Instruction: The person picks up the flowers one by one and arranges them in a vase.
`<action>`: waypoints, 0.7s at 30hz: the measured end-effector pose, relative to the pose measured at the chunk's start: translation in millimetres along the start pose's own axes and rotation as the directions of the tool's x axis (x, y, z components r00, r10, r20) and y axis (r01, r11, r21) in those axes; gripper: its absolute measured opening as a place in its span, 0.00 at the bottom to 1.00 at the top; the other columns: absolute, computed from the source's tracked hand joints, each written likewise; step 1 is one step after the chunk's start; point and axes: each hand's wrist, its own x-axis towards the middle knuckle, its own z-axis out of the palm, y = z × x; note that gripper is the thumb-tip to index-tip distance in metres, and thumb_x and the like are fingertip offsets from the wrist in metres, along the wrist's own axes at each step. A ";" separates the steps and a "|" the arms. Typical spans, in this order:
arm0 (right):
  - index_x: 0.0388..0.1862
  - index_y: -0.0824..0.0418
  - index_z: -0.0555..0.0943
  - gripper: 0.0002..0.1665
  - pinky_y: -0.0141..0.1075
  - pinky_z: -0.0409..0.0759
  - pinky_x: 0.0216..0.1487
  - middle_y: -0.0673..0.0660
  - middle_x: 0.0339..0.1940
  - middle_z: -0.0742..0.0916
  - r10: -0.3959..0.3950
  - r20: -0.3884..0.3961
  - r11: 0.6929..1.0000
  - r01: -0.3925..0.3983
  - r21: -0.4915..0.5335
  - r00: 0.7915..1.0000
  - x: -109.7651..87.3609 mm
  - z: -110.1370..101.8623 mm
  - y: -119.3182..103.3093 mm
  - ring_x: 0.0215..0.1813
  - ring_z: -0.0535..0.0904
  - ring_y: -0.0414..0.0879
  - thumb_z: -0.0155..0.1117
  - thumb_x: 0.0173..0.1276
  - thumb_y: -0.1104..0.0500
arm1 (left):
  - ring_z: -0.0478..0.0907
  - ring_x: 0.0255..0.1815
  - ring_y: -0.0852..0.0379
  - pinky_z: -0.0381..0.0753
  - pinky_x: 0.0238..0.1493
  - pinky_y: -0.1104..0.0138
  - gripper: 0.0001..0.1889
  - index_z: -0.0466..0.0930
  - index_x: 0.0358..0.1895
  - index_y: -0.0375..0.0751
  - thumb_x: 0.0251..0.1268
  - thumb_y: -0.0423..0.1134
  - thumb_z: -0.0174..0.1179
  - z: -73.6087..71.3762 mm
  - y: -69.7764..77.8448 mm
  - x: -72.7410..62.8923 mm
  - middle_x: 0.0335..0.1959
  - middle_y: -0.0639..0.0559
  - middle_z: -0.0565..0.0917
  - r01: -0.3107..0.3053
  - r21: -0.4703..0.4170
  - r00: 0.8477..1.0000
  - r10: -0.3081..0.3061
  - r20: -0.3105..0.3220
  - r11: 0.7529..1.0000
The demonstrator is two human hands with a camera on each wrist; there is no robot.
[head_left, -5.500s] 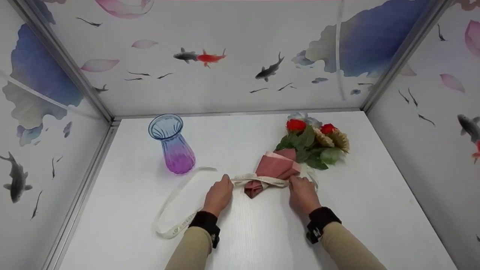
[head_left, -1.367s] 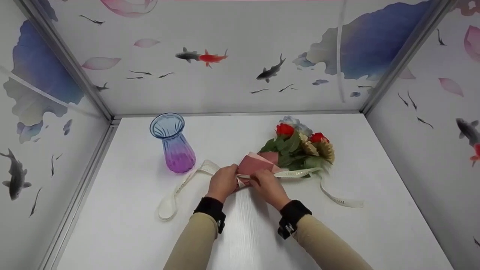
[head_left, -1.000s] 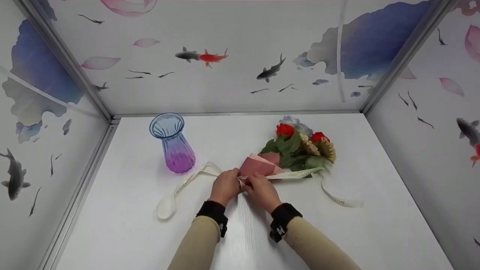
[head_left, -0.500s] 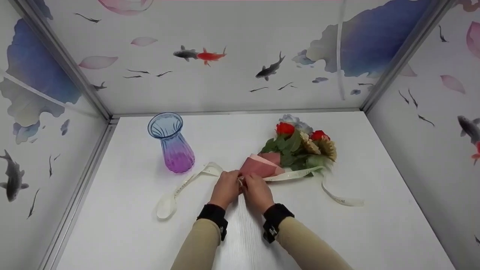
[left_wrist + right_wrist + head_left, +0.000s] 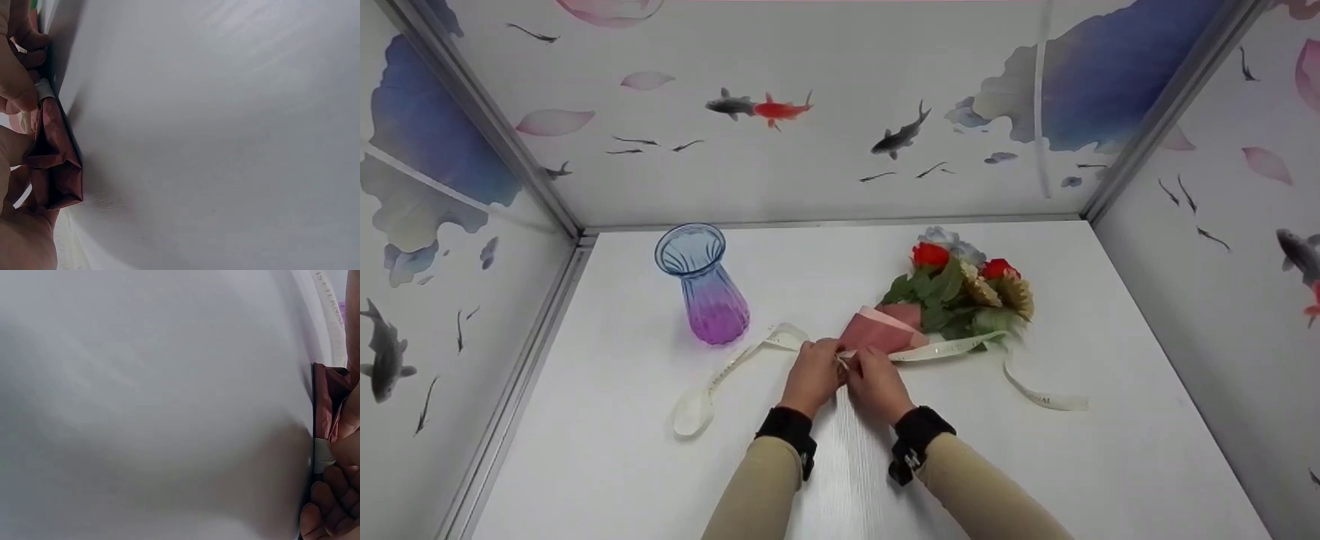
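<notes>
A bouquet of red, cream and pale blue flowers lies on the table, its stems wrapped in dusky pink paper. A printed cream ribbon goes round the narrow end of the wrap. My left hand pinches the ribbon at the wrap, fingers curled against the paper. Close beside it, my right hand pinches the ribbon too, thumb and fingers together. In the left wrist view the folded paper end shows below the ribbon band. The exact crossing of the ribbon is hidden between the fingers.
A blue-to-purple glass vase stands at the back left. One loose ribbon length curls over the table to the left; the other tail trails right. Printed panels wall the white table at the back and sides.
Earlier my hands stood apart holding the ribbon across the wrap. The bouquet has shifted left, and the right hand has come in beside the left. Over the last half second little differs.
</notes>
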 end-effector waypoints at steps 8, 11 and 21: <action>0.30 0.61 0.77 0.08 0.37 0.73 0.37 0.53 0.30 0.79 0.050 -0.002 0.981 -0.048 0.188 0.999 -2.1 -3.1 6.7 0.34 0.72 0.43 0.65 0.65 0.71 | 0.77 0.53 0.42 0.78 0.58 0.54 0.17 0.81 0.56 0.36 0.67 0.37 0.68 0.5 1.1 -1.2 0.55 0.43 0.84 0.029 0.037 0.999 -0.030 0.033 0.999; 0.31 0.62 0.76 0.07 0.36 0.73 0.37 0.54 0.31 0.82 0.087 0.039 0.961 -0.094 0.262 0.995 -2.7 -6.7 5.8 0.33 0.74 0.43 0.63 0.65 0.71 | 0.76 0.55 0.41 0.78 0.59 0.54 0.18 0.80 0.57 0.36 0.66 0.36 0.69 0.3 1.2 -1.8 0.56 0.43 0.83 0.027 0.049 0.999 -0.028 0.034 0.998; 0.40 0.63 0.77 0.08 0.36 0.77 0.42 0.55 0.35 0.85 0.199 0.161 0.850 -0.251 0.462 0.967 -0.5 -11.0 1.2 0.38 0.78 0.43 0.66 0.64 0.69 | 0.76 0.53 0.40 0.77 0.57 0.53 0.16 0.81 0.54 0.37 0.63 0.29 0.67 3.7 -1.9 -1.9 0.53 0.42 0.83 0.001 0.016 1.000 -0.001 -0.003 1.000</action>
